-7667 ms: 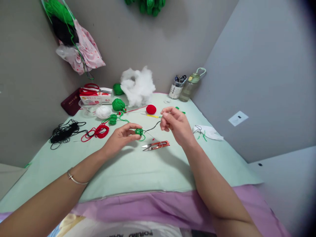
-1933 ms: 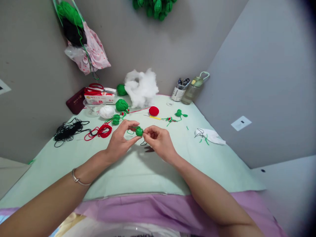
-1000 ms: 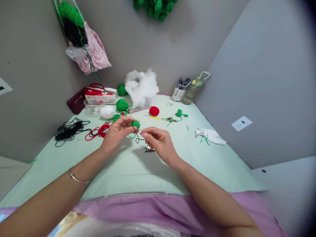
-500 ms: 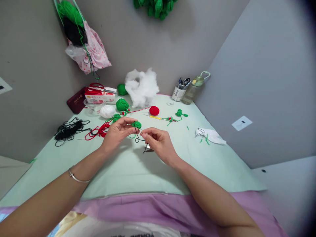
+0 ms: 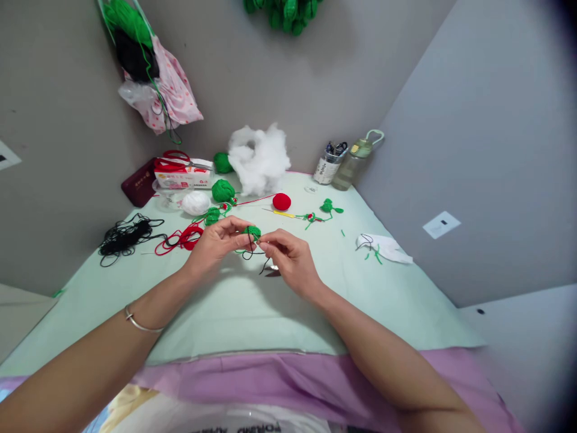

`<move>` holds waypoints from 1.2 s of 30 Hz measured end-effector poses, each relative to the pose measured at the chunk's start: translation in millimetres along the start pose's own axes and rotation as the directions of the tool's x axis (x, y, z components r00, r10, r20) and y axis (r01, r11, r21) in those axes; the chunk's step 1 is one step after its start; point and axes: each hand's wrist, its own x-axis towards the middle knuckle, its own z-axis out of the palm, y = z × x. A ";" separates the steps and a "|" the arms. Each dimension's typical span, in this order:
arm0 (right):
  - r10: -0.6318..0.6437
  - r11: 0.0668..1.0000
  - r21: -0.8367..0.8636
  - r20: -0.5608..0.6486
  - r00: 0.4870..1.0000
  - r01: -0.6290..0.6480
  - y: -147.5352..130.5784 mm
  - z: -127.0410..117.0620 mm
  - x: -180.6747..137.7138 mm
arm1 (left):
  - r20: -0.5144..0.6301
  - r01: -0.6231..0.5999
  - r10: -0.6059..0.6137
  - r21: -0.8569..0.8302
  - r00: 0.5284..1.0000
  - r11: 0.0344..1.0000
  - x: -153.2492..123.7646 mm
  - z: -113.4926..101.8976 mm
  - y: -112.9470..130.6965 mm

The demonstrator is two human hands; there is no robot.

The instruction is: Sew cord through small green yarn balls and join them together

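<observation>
My left hand [image 5: 214, 243] pinches a small green crocheted piece [image 5: 255, 232] between thumb and fingers above the table. Pressed close against its right side are the closed fingertips of my right hand [image 5: 291, 258], pinching a thin needle that they mostly hide. Black yarn [image 5: 251, 245] crosses the front of the green piece and loops below it, and a short end hangs under my right hand. On the table beneath that hand lies a small dark, shiny object [image 5: 273, 272], partly covered, its kind unclear.
Black yarn [image 5: 126, 237] and red yarn [image 5: 183, 239] lie tangled at left. Behind are green yarn balls [image 5: 223, 190], white stuffing [image 5: 259, 159], a red ball [image 5: 282, 201] and a yellow-handled crochet hook [image 5: 283, 214]. Red scissors [image 5: 174, 161] rest on a box; a bottle [image 5: 351, 165] stands at back right.
The green piece has turned slightly and shifted a little right and down. My right fingertips have come up against it, and the needle now shows less. The black loop has shifted left.
</observation>
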 end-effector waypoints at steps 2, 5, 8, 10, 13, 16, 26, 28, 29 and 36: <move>0.029 1.000 0.012 -0.010 1.000 -0.028 0.7 0.9 0.2 | -0.011 0.000 0.000 0.013 1.000 1.000 -0.9 1.3 -0.3; 0.159 0.983 0.094 0.007 0.987 -0.159 -0.3 1.5 1.6 | -0.050 -0.008 0.010 0.050 0.999 0.999 -2.4 3.8 -1.4; 0.256 0.951 0.168 0.043 0.966 -0.260 -1.3 2.1 2.9 | -0.083 -0.024 0.031 0.089 0.996 0.996 -3.4 7.0 -2.3; 0.267 0.946 0.180 0.036 0.963 -0.269 -1.0 2.7 3.6 | -0.084 -0.044 0.054 0.121 0.995 0.992 -3.8 8.8 -2.8; 0.280 0.939 0.202 0.026 0.960 -0.279 0.1 3.0 5.1 | -0.075 -0.073 0.085 0.161 0.994 0.984 -4.3 9.6 -4.4; 0.317 0.905 0.270 0.086 0.945 -0.328 -0.2 0.8 7.5 | -0.081 -0.086 0.105 0.213 0.991 0.973 -4.5 7.8 -7.8; 0.093 0.969 -0.236 0.087 0.992 -0.070 0.4 -8.7 5.6 | 0.055 -0.173 0.165 0.398 0.985 0.901 -4.7 3.5 -18.2; -0.008 0.931 -0.364 0.078 0.997 0.036 2.3 -10.2 6.0 | 0.072 -0.173 0.157 0.416 0.985 0.893 -5.3 3.5 -19.3; -0.036 0.921 -0.384 0.086 0.996 0.067 2.9 -10.9 6.4 | 0.080 -0.174 0.155 0.428 0.985 0.887 -5.5 3.6 -19.6; -0.026 0.975 -0.218 0.026 0.999 0.031 -5.1 -15.6 10.2 | 0.120 -0.138 0.094 0.444 0.988 0.885 -5.7 8.3 -15.7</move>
